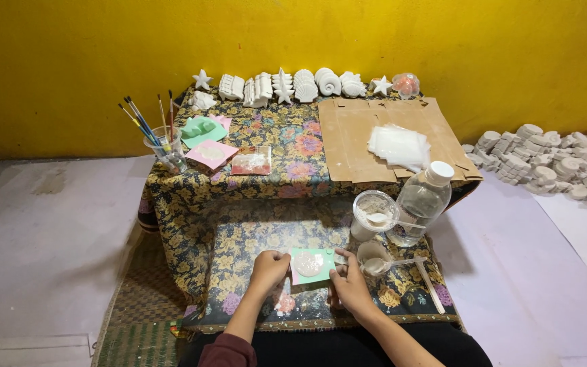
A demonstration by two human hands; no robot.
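Observation:
My left hand (268,269) and my right hand (348,283) both grip a small green square mould (311,264), one at each side edge. The mould lies flat on the flowered cloth (253,238) and holds a pale round filling in its middle. A small clear cup (374,258) with a stirrer stands just right of my right hand. Behind it are a larger clear cup of white powder (374,213) and a clear plastic bottle with a white cap (421,202).
On the low table behind are a cup of paintbrushes (163,145), green and pink moulds (204,139), a cardboard sheet (354,143) with clear bags (398,145), and a row of white plaster shells and stars (287,86). More white casts (552,163) lie piled at the right by the yellow wall.

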